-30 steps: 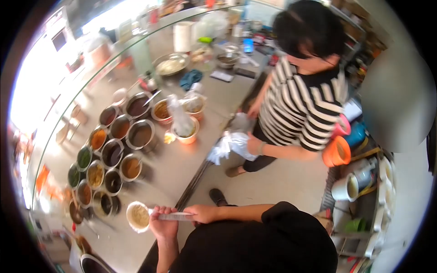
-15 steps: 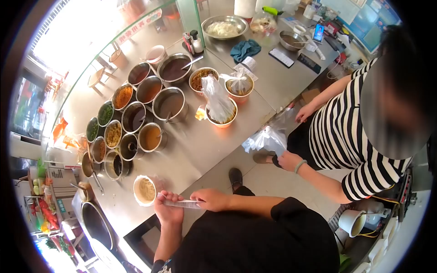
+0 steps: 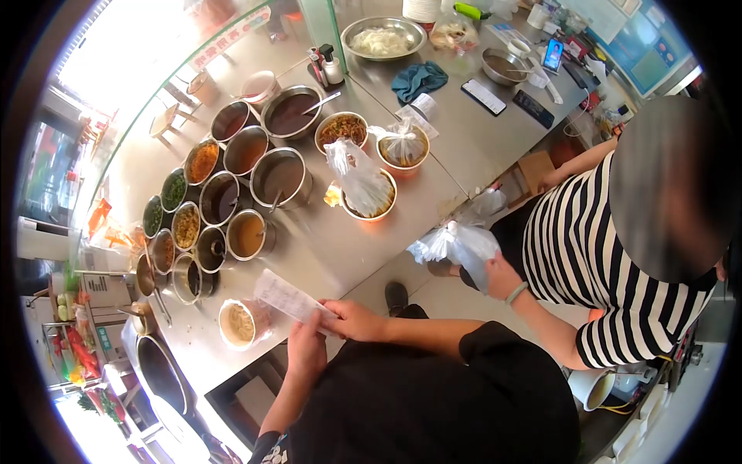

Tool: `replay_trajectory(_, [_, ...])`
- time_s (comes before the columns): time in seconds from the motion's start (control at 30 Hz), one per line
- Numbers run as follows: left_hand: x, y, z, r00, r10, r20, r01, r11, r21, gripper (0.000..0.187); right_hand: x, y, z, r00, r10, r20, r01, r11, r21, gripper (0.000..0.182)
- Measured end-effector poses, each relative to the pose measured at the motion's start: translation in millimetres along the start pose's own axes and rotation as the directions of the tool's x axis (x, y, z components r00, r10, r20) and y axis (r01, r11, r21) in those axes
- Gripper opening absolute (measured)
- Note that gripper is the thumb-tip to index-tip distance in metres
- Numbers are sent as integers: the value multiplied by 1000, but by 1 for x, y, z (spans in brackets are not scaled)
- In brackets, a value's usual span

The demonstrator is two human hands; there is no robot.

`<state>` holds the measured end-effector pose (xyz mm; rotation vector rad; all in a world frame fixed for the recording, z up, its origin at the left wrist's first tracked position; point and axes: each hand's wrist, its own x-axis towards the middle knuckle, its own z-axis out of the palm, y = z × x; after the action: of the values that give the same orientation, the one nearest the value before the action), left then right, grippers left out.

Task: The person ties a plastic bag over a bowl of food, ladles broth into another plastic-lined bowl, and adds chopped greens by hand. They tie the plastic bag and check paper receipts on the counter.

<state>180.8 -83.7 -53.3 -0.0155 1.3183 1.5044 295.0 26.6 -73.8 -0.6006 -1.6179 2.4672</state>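
Observation:
A printed paper receipt [image 3: 287, 297] is pinched at its lower end between my two hands, its printed side up. My left hand [image 3: 308, 346] grips its near edge, while my right hand [image 3: 354, 319] holds the right corner with fingers curled. Just left of the receipt, a paper bowl of noodles [image 3: 241, 323] stands on the steel counter's near edge, with clear plastic around its side. Farther back are a bowl with a plastic bag [image 3: 369, 189] on it, a bowl covered with tied plastic [image 3: 403, 145] and an open bowl of brown topping [image 3: 342, 131].
Several steel pots of sauces and toppings [image 3: 280, 178] cover the counter's left part. At the back lie a teal cloth [image 3: 418, 80], a steel basin [image 3: 383, 39] and phones [image 3: 484, 97]. A co-worker in a striped top [image 3: 576, 247] stands at right, holding a plastic bag [image 3: 464, 251].
The receipt has turned from nearly edge-on to face up, spreading out over the counter edge. My left hand has shifted right, closer to my right hand. The co-worker's bag looks more spread.

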Motion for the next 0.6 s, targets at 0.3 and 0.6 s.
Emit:
replay_trajectory(0.3, [2, 21, -7, 980, 2, -197, -39, 982, -186, 23, -23, -40, -63, 708, -510, -488, 355, 855, -379, 12])
replay_trajectory(0.6, [4, 12, 6, 975, -162, -153, 126, 968, -219, 21, -77, -223, -32, -296, -934, 203, 882, -185, 433, 29])
